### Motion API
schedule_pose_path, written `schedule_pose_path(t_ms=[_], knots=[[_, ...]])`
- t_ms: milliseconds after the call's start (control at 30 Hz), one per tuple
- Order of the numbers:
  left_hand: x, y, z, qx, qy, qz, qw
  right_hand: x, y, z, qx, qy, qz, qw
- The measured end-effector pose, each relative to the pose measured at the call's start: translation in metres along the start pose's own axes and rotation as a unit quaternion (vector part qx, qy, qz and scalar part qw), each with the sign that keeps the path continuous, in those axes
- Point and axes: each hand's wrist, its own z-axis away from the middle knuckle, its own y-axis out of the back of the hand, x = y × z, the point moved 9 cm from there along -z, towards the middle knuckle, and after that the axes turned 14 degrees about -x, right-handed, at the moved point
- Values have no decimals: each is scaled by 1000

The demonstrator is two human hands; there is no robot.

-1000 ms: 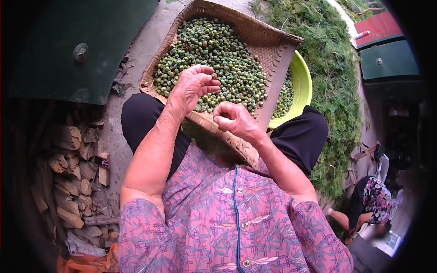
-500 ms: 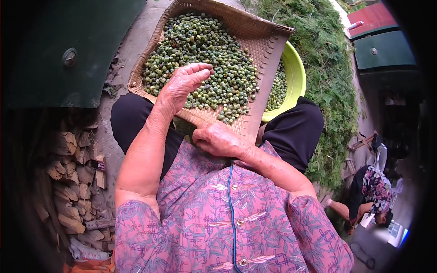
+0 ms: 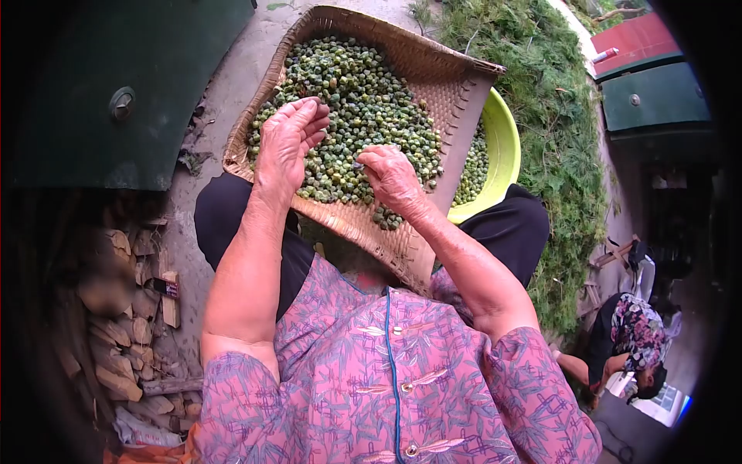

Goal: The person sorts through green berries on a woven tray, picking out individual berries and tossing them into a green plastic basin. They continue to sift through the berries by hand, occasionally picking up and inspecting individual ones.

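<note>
A woven bamboo tray [image 3: 421, 50] tilts across my knees, heaped with small round green fruits or seed pods [image 3: 340, 77], some of them dark. Over the left part of the heap is my left hand [image 3: 286, 143], thumb and forefinger drawn together and the other fingers curled; what they hold, if anything, is too small to make out. My right hand [image 3: 394, 178] hovers over the lower right of the heap, its fingertips pinched on a tiny dark, purplish bit [image 3: 359, 165].
A yellow-green basin [image 3: 506, 147] with more green pods stands right of the tray. Cut green branches [image 3: 560, 155] cover the ground beyond it. Split firewood [image 3: 127, 340] is stacked at left, below a dark green panel [image 3: 69, 93]. Another person [image 3: 638, 332] bends over at lower right.
My right hand has come up from the tray's near edge to over the pods. My left hand has moved slightly left, its fingers now curled. The tray sits slightly lower in view.
</note>
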Motion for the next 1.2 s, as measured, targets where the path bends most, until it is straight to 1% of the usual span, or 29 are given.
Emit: schedule_pose_path(t_ms=[67,100,167,200,233,300,333,367,433,467,500,567,633,733,867,1000,1033,1100,1167,1200], knots=[[0,0,-2,1,0,1,1000,-7,0,-17,11,25,79,996],[1,0,-4,0,0,1,1000,-3,-8,-27,1,42,102,994],[3,1,-7,-2,-5,4,1000,0,-16,-42,-2,44,154,987],[3,1,-8,-2,-7,3,1000,7,-25,-49,-61,11,173,983],[4,2,-9,-1,-6,3,1000,11,-26,-50,-61,12,172,983],[6,2,-11,-1,-7,0,1000,19,-32,-51,-90,4,236,967],[6,3,-11,2,-7,1,1000,24,-33,-50,-107,-7,241,965],[7,3,-11,0,-9,2,1000,22,-28,-49,-97,-4,249,964],[8,4,-12,-1,-11,4,1000,30,-18,-46,-122,-29,235,964],[8,3,-12,-2,-12,3,1000,36,-12,-42,-92,-31,234,967],[9,3,-12,-4,-13,2,1000,45,-9,-39,-85,-43,232,968],[10,3,-11,-1,-12,-1,1000,55,-1,-32,-75,-46,226,970],[9,3,-12,-3,-11,-7,1000,66,5,-29,-93,-69,258,959],[11,3,-10,4,-21,8,1000,79,16,-25,-70,-65,246,965],[11,2,-10,6,-16,5,1000,110,32,-23,-51,-101,248,962],[13,2,-11,3,-19,7,1000,128,58,-17,35,-151,208,966],[13,3,-11,2,-18,2,1000,129,58,-17,35,-152,209,965],[14,3,-11,0,-18,-3,1000,140,65,-17,85,-188,140,968],[14,3,-11,2,-16,-5,1000,138,61,-25,76,-187,144,969],[14,3,-11,1,-16,-6,1000,131,53,-33,47,-177,168,969]])
